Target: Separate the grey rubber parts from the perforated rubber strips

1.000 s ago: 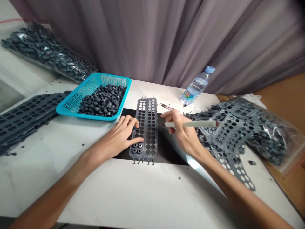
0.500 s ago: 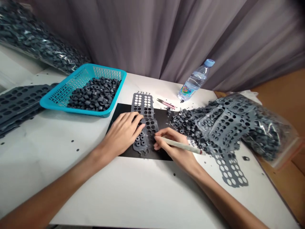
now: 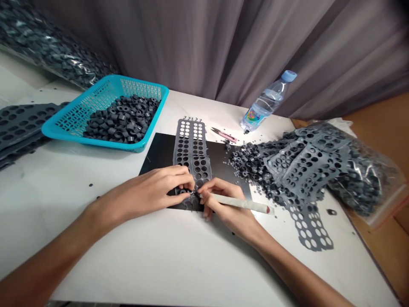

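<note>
A dark grey perforated rubber sheet (image 3: 191, 147), with rows of round holes, lies on a black mat (image 3: 161, 149). My left hand (image 3: 166, 185) bends over the sheet's near end, thumb and fingertips drawn together there; what they pinch is hidden. A few thick rings (image 3: 183, 191) sit in the sheet under those fingers. My right hand (image 3: 228, 200) is closed round a pen-like tool (image 3: 243, 202) with a pale wrapped handle and a red end. Its tip meets the sheet close to my left fingertips, hidden by the fingers.
A blue basket (image 3: 143, 147) of dark rings stands at the left, near stacked sheets (image 3: 22, 125). Pink snips (image 3: 225, 134) and a water bottle (image 3: 266, 102) lie beyond the mat. Loose rings (image 3: 252, 164), punched sheets (image 3: 313, 160) and a plastic bag (image 3: 367, 187) crowd the right.
My left hand has slid nearer along the sheet, its fingers going from spread flat to a pinch. The right hand with the tool has shifted slightly left and nearer.
</note>
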